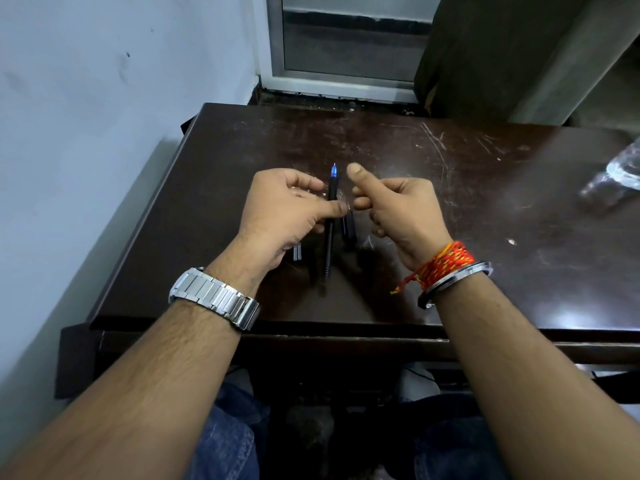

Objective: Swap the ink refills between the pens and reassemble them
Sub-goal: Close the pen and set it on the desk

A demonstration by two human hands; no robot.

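My left hand [284, 209] pinches a thin black ink refill [330, 233] with a blue tip pointing away from me, held above the dark wooden table [450, 209]. A clear pen part seems to sit in the same hand's fingers, mostly hidden. My right hand [391, 206] hovers just right of the refill, thumb raised and fingers curled; I cannot see anything in it. A dark pen piece [349, 228] lies on the table between my hands. The ends of a pale pen part [297, 252] stick out from under my left palm.
A crumpled clear plastic item [620, 171] lies at the table's right edge. A white wall runs along the left, a window frame and a dark curtain stand beyond the far edge. My knees in blue jeans sit under the near edge.
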